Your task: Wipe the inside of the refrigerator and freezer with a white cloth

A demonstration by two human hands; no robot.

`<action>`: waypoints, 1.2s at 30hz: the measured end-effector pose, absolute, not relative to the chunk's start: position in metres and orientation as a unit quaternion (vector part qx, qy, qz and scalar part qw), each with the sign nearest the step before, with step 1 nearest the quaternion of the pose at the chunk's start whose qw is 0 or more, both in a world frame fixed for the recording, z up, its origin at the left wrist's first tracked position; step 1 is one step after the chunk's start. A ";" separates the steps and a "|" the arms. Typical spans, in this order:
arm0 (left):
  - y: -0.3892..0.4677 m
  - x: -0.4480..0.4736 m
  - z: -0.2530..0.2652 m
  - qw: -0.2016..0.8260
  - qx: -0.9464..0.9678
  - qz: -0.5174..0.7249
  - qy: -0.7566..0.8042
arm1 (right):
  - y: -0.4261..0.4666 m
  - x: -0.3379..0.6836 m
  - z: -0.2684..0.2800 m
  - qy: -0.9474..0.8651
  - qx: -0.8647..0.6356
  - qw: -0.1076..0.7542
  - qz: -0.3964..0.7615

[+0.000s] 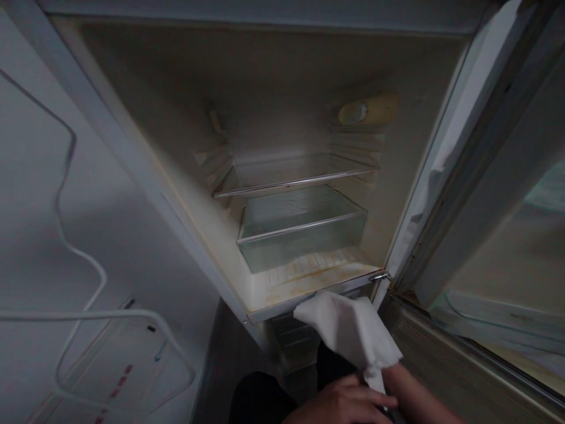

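An open, empty fridge (282, 176) fills the view, with a glass shelf (295, 176) and a clear drawer (304, 229) inside. Its floor ledge (309, 277) shows brownish stains. At the bottom edge my right hand (406, 391) grips a white cloth (353, 333), which stands up in front of the fridge's lower front edge. My left hand (344, 403) lies just left of it, its fingers reaching to the cloth's lower end.
The fridge door (485, 206) hangs open on the right, its seal (441, 165) partly loose. A white cable (66, 235) runs over the pale wall on the left. A yellowed thermostat knob (366, 110) sits high on the fridge's inner right wall.
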State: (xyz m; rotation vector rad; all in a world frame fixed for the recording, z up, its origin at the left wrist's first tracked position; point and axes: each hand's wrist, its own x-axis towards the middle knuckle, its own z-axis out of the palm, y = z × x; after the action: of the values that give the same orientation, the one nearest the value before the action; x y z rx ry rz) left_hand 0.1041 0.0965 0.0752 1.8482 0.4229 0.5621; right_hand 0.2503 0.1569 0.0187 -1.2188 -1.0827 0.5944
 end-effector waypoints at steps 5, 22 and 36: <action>0.082 0.090 0.032 0.606 0.675 0.344 0.243 | 0.210 0.248 0.042 -0.594 -0.480 0.604 0.228; 0.066 0.050 -0.007 0.587 0.578 0.436 0.362 | 0.258 0.092 0.068 -0.924 -0.316 0.209 0.051; 0.081 0.006 0.019 0.572 0.544 0.434 0.435 | 0.316 0.235 0.058 -0.853 -0.467 0.233 -0.034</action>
State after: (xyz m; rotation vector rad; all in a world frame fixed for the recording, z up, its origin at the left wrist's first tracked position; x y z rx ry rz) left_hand 0.0065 0.0814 0.0189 1.2762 1.0202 1.0171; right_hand 0.2346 0.3158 0.0582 -1.2818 -2.3418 -0.0947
